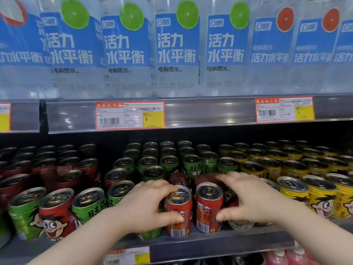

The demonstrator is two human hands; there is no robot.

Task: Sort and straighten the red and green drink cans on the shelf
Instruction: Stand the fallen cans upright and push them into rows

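Note:
Two red cans stand upright side by side at the shelf's front edge. My left hand [150, 205] wraps the left red can [178, 213], thumb on its front, fingers over its top. My right hand [254, 199] grips the right red can [208, 207], with its fingers reaching over more red cans [206, 179] behind. Mixed red and green cans [57, 211] stand at the front left, with dark red cans [44, 169] behind them. Green cans [168, 159] fill the middle rows.
Yellow cans [309, 190] fill the right of the shelf. A can [239, 224] lies on its side under my right hand. The shelf rail [229, 243] runs along the front. Large water bottles [177, 46] and price tags [129, 114] sit on the shelf above.

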